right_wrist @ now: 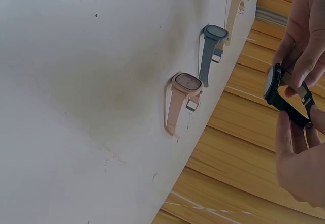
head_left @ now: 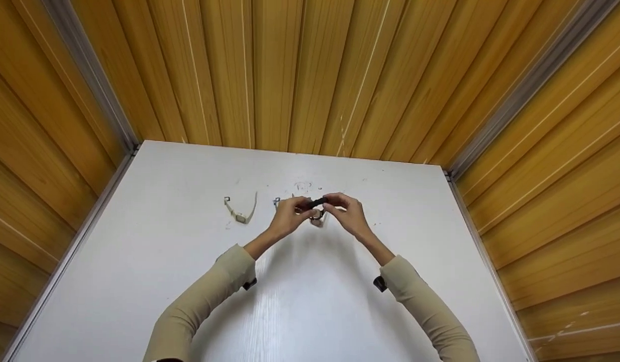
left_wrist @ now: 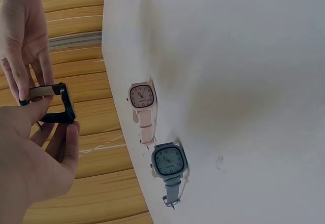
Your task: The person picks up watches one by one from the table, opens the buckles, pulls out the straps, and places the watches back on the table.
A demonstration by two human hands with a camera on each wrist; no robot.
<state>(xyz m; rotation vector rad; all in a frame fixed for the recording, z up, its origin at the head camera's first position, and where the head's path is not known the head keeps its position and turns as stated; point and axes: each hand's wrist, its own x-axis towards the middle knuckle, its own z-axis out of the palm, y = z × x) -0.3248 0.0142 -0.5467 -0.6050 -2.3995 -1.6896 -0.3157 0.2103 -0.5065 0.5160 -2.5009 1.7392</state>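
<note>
Both hands hold a black wristwatch (head_left: 318, 202) above the table, its strap bent round into a loop. My left hand (head_left: 288, 215) pinches one side of it between thumb and fingers. From the other side, my right hand (head_left: 350, 215) grips the strap. In the right wrist view, the watch's pale dial (right_wrist: 269, 83) faces left and the strap's brownish lining shows. A pink watch (left_wrist: 141, 96) and a blue-grey watch (left_wrist: 169, 160) lie on the table near the hands. Farther left in the head view is a cream watch (head_left: 241, 217) with its strap spread.
The white table (head_left: 164, 251) has small dark marks (head_left: 304, 186) beyond the hands. Wood-patterned walls (head_left: 275, 75) rise behind its far edge and along both sides, with grey metal posts (head_left: 91, 70) at the corners.
</note>
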